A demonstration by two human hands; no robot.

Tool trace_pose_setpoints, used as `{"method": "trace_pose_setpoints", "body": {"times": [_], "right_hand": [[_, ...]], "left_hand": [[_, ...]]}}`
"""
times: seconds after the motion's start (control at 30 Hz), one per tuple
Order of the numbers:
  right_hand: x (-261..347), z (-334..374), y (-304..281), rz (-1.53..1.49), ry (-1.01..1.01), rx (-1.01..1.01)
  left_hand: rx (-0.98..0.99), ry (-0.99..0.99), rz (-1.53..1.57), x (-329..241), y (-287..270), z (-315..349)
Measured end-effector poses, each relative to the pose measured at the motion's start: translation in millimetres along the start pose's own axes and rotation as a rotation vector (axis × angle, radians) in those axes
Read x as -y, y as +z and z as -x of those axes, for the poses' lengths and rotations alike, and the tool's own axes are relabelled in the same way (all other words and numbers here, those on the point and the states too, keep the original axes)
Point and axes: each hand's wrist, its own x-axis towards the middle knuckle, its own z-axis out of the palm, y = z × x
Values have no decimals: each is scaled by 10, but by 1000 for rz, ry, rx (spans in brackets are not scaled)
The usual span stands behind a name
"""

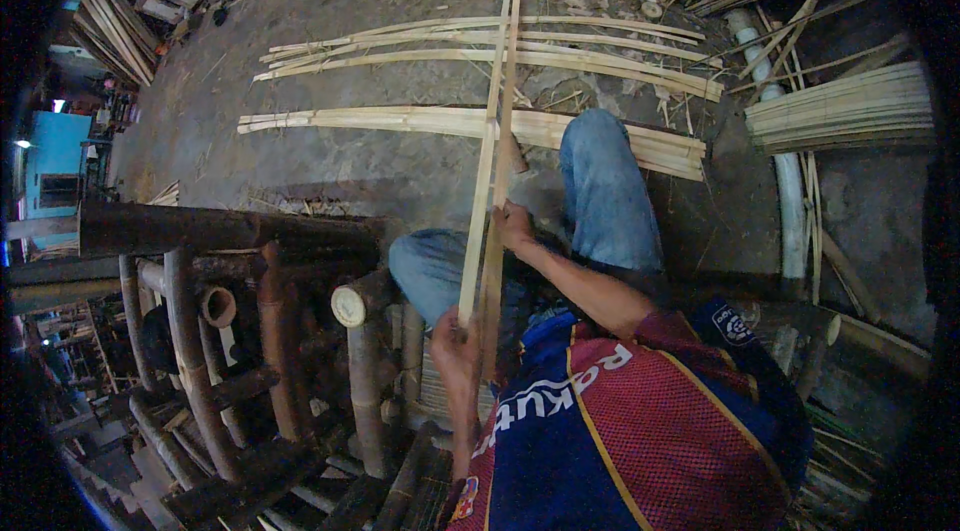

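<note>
Looking down in the head view, a seated person in blue trousers and a red-and-blue shirt handles two long, thin bamboo strips that run from the lap up and away across the floor to the top edge of the picture.

Left hand: positioned low, close to the body, at the near ends of the strips. Its fingers are wrapped around the lower end of the paler strip, in a closed grasp.

Right hand: positioned further out, above the knees, with the forearm extended from the shirt sleeve. Its fingers close on the strips at about their near third; whether a tool is also held there cannot be told. The two strips lie almost touching at this point and stay close together toward the top.

Surroundings: the strips cross over a flat bundle of split bamboo lying sideways on the grey floor, just beyond the knees. A second, looser row of slats lies parallel further away. At the right, a stack of cut slats rests near a pale pipe. At the lower left stands a frame of dark, round bamboo poles, one with a pale cut end beside the left knee.
</note>
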Motion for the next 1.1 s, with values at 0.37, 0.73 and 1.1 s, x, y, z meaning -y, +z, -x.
{"method": "trace_pose_setpoints", "body": {"times": [0.37, 0.73, 1.1], "right_hand": [[-131, -51, -2, -160, 158, 119], [6, 17, -30, -1004, 697, 266], [141, 81, 122, -787, 454, 190]], "left_hand": [[90, -164, -155, 176, 15, 26], [-20, 198, -453, 473, 300, 108], [75, 177, -629, 476, 344, 170]]}}
